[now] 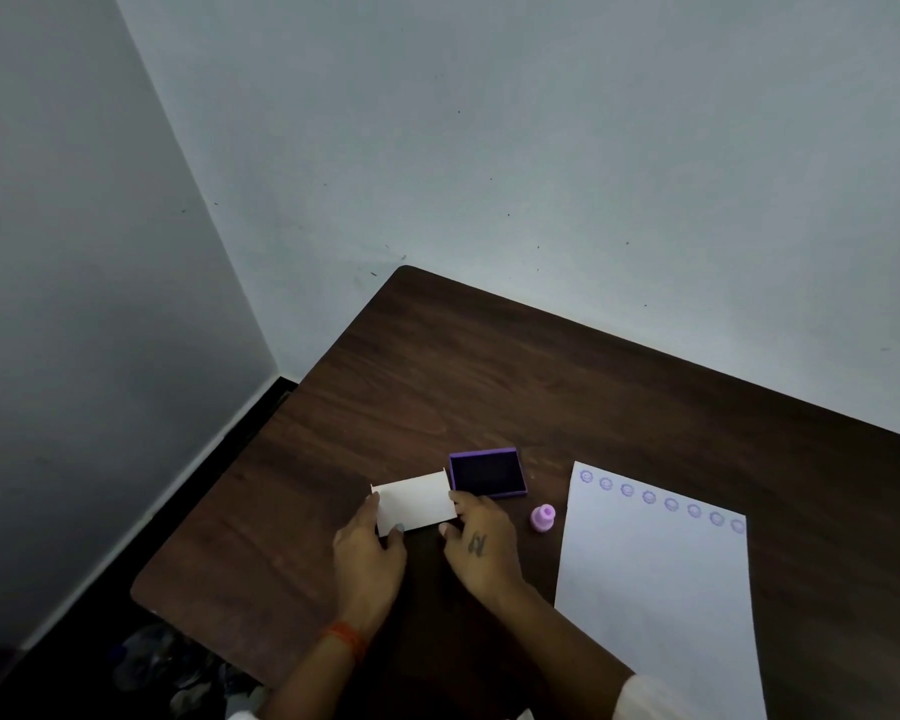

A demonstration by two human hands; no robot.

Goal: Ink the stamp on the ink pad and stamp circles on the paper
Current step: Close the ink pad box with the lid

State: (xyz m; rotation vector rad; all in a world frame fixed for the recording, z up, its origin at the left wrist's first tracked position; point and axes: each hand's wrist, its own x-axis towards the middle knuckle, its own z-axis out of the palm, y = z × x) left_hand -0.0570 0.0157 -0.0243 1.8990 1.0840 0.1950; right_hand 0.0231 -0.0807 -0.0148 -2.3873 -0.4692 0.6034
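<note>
- I see both hands on a white lid (pixel 415 502) lying on the dark worktop (pixel 489 387): my left hand (pixel 367 556) pinches its left and near edges, my right hand (pixel 481 537) pinches its right near corner, so both grips are closed on the lid.
- The purple ink pad (pixel 487 472) sits uncovered, touching the lid's far right corner.
- The pink stamp (pixel 543 518) stands upright and free, between the right hand and the paper (pixel 655 589), just beside the sheet's left edge.
- A row of stamped circles (pixel 661 500) runs along the paper's far edge; the rest of the sheet is blank.
- The worktop behind the pad, toward the wall (pixel 541 148), is bare.
</note>
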